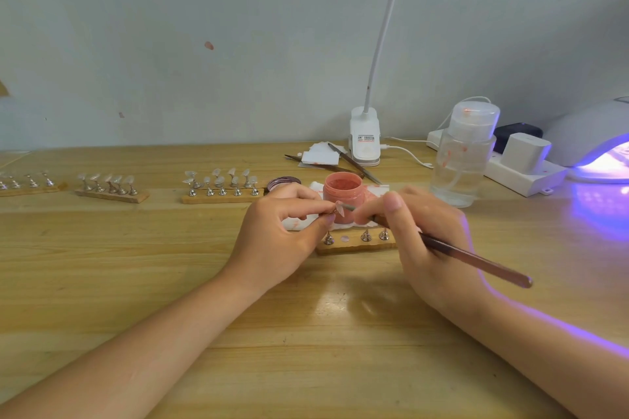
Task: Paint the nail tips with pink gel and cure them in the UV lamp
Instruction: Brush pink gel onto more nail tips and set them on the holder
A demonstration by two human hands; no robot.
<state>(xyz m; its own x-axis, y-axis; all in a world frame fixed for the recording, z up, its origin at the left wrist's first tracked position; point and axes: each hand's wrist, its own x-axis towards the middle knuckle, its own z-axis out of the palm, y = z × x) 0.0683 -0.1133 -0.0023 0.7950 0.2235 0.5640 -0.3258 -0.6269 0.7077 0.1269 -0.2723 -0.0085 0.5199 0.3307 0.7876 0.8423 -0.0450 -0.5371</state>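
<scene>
We judge nail tip [339, 205] light, fragile: left hand [279, 235] pinches its stand; right hand [425, 235] grips brush [476, 260].

UV lamp [592, 143] seemingly cut off, right edge.

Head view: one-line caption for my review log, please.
Left hand pinches a nail tip while the right hand brushes it before an open pink gel jar.
</scene>
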